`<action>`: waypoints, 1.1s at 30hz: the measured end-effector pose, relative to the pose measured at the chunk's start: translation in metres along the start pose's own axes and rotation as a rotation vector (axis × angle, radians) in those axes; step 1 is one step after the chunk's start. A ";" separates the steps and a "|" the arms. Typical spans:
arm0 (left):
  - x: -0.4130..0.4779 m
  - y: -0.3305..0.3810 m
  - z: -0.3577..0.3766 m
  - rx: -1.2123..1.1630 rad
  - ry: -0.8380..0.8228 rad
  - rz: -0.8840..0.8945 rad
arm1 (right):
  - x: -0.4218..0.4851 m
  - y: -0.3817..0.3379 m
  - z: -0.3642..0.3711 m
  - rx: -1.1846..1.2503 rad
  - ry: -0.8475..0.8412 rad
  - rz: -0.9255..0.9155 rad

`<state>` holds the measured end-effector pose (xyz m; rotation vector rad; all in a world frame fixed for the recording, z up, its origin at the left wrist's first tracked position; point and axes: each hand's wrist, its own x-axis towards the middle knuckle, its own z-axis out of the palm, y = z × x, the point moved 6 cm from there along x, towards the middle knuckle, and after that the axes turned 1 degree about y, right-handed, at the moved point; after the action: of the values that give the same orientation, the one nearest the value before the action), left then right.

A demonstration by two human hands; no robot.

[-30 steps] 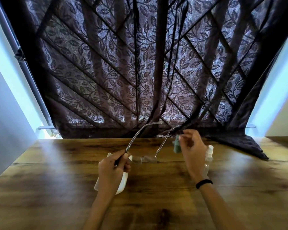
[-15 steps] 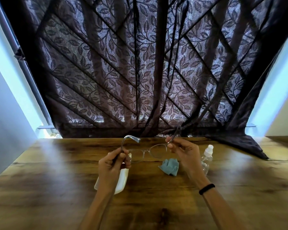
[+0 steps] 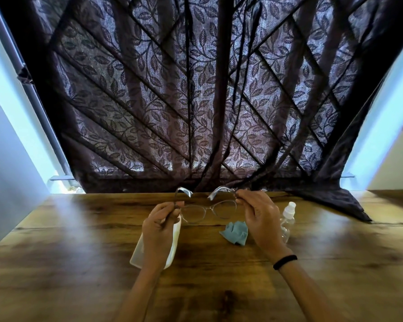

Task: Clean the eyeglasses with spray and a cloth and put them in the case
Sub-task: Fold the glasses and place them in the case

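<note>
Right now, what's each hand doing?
Left hand: closed on the eyeglasses, left temple.
Right hand: closed on their right temple.

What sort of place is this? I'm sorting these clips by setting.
Probably a room at home: a wooden table pushed against a window hung with a dark leaf-patterned curtain, daylight at both edges. Eyeglasses, cloth and spray bottle suggest personal upkeep.

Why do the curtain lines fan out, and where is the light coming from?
Head view: wide-angle distortion splays the curtain; daylight glows through it and at both sides, leaving pale sheen on the table; the eyeglasses look slightly soft.
</note>
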<state>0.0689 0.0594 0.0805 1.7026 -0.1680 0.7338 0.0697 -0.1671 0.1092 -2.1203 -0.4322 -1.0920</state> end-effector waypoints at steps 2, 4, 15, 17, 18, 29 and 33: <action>-0.001 0.006 0.001 0.023 0.009 0.032 | -0.002 -0.004 0.001 -0.120 -0.041 -0.085; -0.001 0.012 0.003 0.041 -0.005 0.071 | -0.004 -0.007 0.003 -0.209 -0.082 -0.158; -0.001 0.006 0.001 0.203 -0.097 0.257 | -0.008 0.005 0.009 -0.205 -0.220 -0.062; -0.003 0.007 0.002 0.289 -0.104 0.320 | -0.010 0.005 0.010 -0.198 -0.221 -0.062; -0.003 0.006 0.003 0.345 -0.116 0.342 | -0.011 0.005 0.010 -0.201 -0.220 -0.063; -0.007 0.002 0.014 0.599 -0.298 0.474 | -0.011 0.008 0.006 -0.039 -0.173 0.049; -0.004 0.002 0.010 0.361 -0.317 0.332 | -0.009 0.017 0.002 0.146 -0.170 0.197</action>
<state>0.0686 0.0491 0.0792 2.1626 -0.5794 0.7633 0.0753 -0.1772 0.0941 -2.0829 -0.3617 -0.7503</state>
